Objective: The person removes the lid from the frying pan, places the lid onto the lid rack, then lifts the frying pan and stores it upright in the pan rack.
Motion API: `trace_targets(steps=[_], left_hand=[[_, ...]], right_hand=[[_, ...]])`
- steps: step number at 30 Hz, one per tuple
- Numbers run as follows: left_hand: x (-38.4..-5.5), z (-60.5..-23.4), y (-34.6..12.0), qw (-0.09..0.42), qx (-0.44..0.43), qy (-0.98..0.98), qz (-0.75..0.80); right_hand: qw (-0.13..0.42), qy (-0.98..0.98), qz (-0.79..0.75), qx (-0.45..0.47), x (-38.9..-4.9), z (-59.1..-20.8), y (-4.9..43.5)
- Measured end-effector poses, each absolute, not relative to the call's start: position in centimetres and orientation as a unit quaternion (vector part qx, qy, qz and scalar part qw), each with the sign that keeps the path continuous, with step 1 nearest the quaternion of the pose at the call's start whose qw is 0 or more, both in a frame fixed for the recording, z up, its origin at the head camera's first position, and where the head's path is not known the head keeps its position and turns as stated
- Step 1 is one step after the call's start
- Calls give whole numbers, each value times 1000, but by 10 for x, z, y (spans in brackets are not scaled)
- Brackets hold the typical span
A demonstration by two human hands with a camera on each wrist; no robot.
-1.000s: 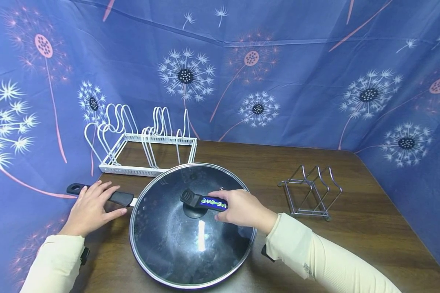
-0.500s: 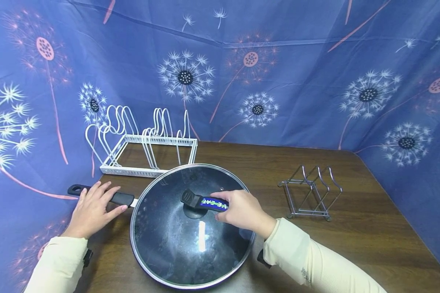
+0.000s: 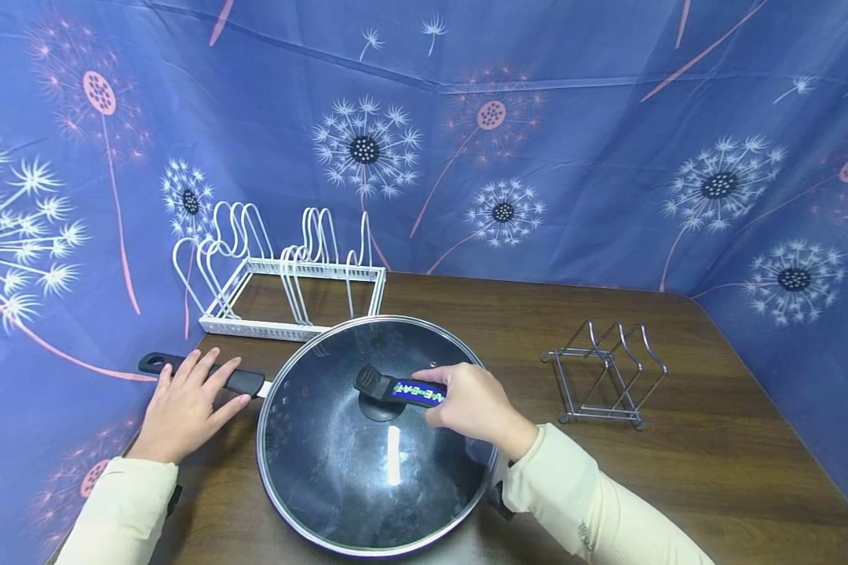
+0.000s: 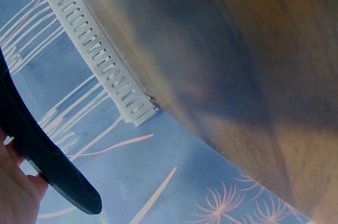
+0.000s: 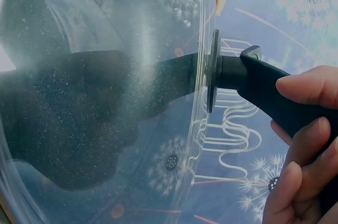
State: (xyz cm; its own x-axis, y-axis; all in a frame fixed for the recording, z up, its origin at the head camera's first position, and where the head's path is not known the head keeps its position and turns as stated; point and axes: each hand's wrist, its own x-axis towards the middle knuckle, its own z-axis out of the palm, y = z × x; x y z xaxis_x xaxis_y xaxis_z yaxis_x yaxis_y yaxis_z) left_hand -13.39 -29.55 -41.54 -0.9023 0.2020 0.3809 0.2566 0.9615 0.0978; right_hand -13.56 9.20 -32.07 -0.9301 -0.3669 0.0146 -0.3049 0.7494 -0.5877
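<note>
A large pan under a domed glass lid [image 3: 339,486] stands on the table in the head view. The pan's long black handle [image 3: 243,382] points left. My left hand [image 3: 184,412] rests across that handle, fingers fairly straight and spread, thumb held out to the side; the left wrist view shows fingertips touching the black handle [image 4: 47,155]. My right hand [image 3: 473,404] grips the lid's black handle [image 3: 417,392], which carries a blue label. In the right wrist view the thumb and fingers wrap this handle [image 5: 269,84]. The lid appears seated on the pan; its covered rim is hard to see.
Behind the pan at left stands a white wire rack [image 3: 254,328] with upright loops. A smaller chrome wire rack [image 3: 601,412] sits at right on the wooden table [image 3: 714,471]. Blue dandelion-print cloth [image 3: 572,118] hangs around the back and sides. A short black handle [image 3: 500,501] juts beside my right sleeve.
The head view has shifted slightly, so the whole scene sits a little further right. Both hands keep their places on the two handles, and the right forearm has drawn in slightly.
</note>
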Motion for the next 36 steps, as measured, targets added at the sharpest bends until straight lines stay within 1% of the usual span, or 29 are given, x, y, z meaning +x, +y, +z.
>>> trace_targets(steps=[15,20,24,27,32,34,36], left_hand=[[-133,-420,-295,198,-120,-969,-88],[-133,-423,-295,202,-119,-968,-95],[-132,-425,-296,206,-116,-967,-99],[-131,-424,-296,209,-117,-966,-99],[-131,-423,-296,215,-118,-964,-99],[-131,-423,-296,216,-118,-964,-99],[-132,-423,-296,215,-119,-964,-98]], right_hand=[[49,931,-323,-164,-129,-323,91],[22,935,-316,-160,-126,-322,91],[-34,941,-293,-166,-120,-323,91],[-93,940,-268,-190,-116,-325,92],[-199,915,-238,-257,-112,-330,96],[-226,905,-235,-273,-112,-331,97],[-236,900,-238,-280,-112,-331,98]])
